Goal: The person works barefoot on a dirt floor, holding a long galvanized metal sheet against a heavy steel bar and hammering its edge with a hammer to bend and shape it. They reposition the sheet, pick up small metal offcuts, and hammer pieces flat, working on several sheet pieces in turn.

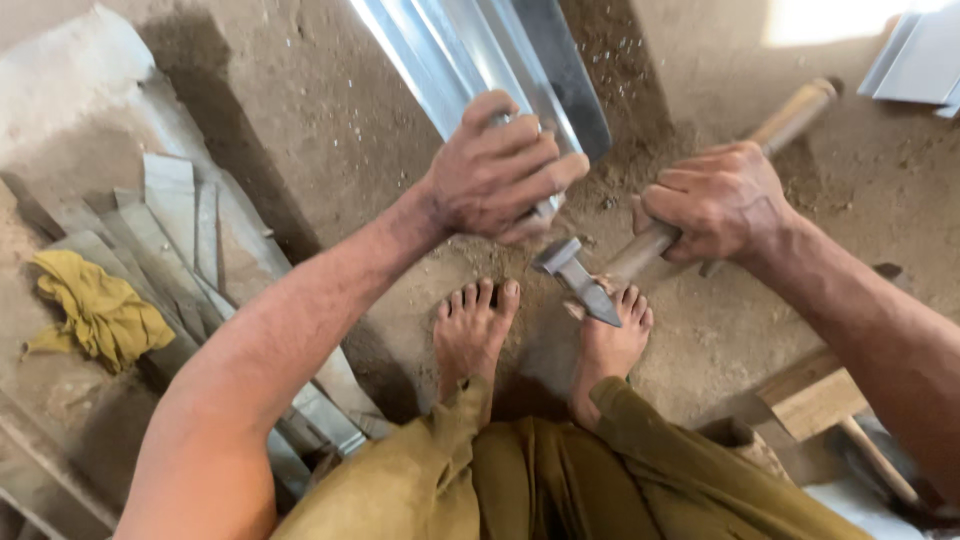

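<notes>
left hand (500, 170) fingers clamp the long, shiny folded sheet-metal strip (470, 50): thin, stiff, likely slippery and sharp-edged; grip near its end. right hand (720, 205) fingers grip the wooden-handled steel hammer (580, 280).

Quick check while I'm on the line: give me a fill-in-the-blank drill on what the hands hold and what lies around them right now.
1. The right hand grips the wooden handle of a ____.
2. The left hand presses on the near end of a shiny ____ sheet.
3. The crumpled rag on the scrap strips is ____ in colour.
4. The hammer's head hangs just above the person's bare ____.

Missing words: hammer; metal; yellow; feet
</notes>
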